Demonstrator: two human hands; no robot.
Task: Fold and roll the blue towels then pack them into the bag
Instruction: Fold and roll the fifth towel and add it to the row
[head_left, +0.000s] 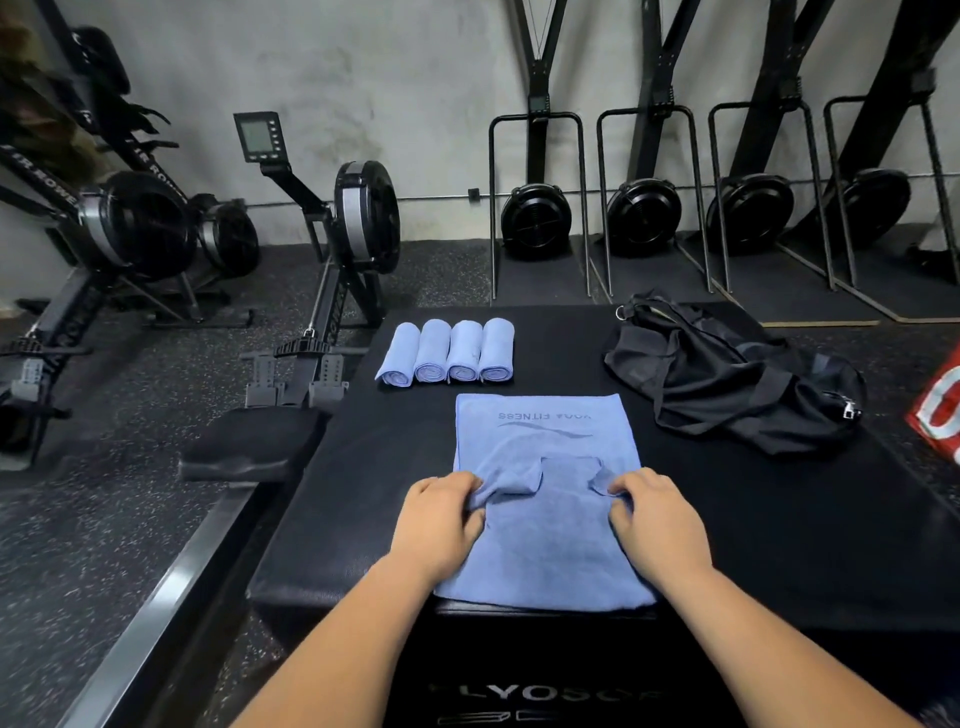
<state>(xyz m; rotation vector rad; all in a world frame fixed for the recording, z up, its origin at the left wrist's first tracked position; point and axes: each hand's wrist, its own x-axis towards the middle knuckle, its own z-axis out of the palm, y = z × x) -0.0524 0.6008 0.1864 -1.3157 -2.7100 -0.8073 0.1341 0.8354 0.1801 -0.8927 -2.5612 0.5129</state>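
Head view: the towel (545, 519) is spread flat on the box (779, 519), pinched at mid-length by the left hand (441, 519) and right hand (657, 519). If one side is gathered further, a skewed roll could result. The bag (727, 374) lies beyond.

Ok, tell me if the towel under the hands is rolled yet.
Not yet: the towel lies flat, only bunched where the left hand and right hand pinch it. Four rolled towels lie beyond.

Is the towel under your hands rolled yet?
No, the towel lies flat on the mat, left hand and right hand pinching it.
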